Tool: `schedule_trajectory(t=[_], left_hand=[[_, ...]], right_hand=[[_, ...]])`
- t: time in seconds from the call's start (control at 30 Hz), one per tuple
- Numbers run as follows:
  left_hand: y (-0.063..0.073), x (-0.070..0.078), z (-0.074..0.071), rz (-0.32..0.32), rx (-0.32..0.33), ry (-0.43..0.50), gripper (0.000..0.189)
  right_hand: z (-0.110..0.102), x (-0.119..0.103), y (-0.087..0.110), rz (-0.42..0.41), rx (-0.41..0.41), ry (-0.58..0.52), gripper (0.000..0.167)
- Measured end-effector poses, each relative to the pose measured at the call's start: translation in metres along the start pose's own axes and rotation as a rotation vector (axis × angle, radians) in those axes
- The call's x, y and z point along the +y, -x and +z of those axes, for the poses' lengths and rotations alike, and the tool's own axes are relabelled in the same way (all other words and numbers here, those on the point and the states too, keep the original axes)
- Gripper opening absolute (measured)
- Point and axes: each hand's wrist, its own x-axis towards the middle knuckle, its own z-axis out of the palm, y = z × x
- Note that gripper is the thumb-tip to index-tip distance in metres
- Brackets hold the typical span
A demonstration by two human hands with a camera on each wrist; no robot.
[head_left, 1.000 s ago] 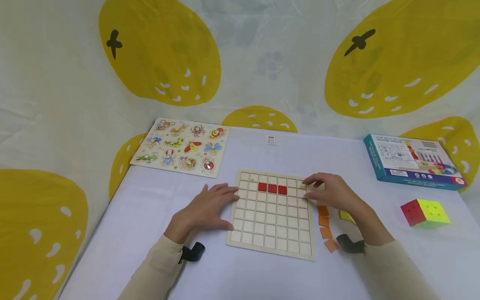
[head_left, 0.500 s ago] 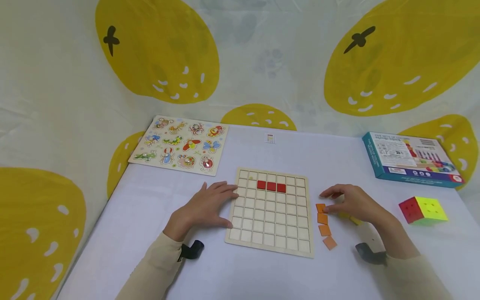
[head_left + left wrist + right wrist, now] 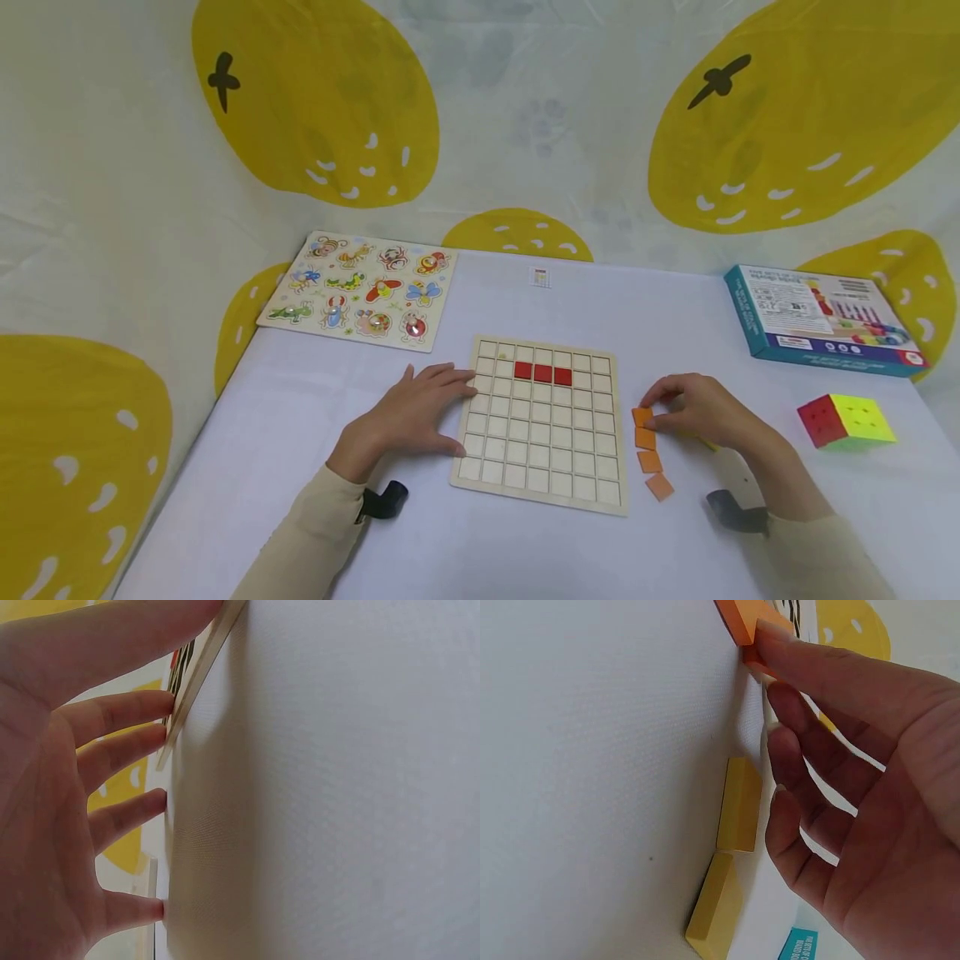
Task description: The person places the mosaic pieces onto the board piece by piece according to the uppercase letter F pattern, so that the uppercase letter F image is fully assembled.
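Orange tile [image 3: 641, 415]: on table [image 3: 540, 550], just beside grid board's [image 3: 539, 433] right edge; pinched between thumb and forefinger of right hand [image 3: 697, 408]. Risk: slip from fingertip-only hold, or nudge to adjoining orange tile [image 3: 645, 438]. Yellow tiles [image 3: 739, 802]: near lower fingers, liable to brushing. Left hand [image 3: 412, 417]: spread, grasping nothing, touching board's left edge; possible board shift from uneven push.

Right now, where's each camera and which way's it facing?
Head: on the head, facing forward and down at the grid board; left hand, right hand, sleeves show.
Left wrist: worn there, facing the grid board's edge; that hand shows.
Right wrist: worn there, facing orange tiles, yellow tiles; that hand shows.
Head and right wrist share the orange tiles.
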Motion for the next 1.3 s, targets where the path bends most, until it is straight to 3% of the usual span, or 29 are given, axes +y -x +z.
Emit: schedule_trajectory(t=[0.2,0.5,1.0,1.3], left_hand=[[0.0,0.0,0.0,-0.002,0.0,0.002,0.079],[0.002,0.001,-0.001,-0.007,-0.003,0.004,0.079],[0.002,0.002,-0.002,-0.007,-0.002,0.01,0.08],[0.002,0.004,-0.002,-0.018,-0.005,0.009,0.08]], right_hand=[[-0.001,-0.001,0.0,0.004,-0.007,-0.072,0.02],[-0.012,-0.008,-0.002,0.009,0.09,-0.139,0.016],[-0.017,-0.017,-0.007,-0.028,0.136,-0.116,0.027],[-0.01,-0.022,-0.016,-0.108,0.125,-0.154,0.028]])
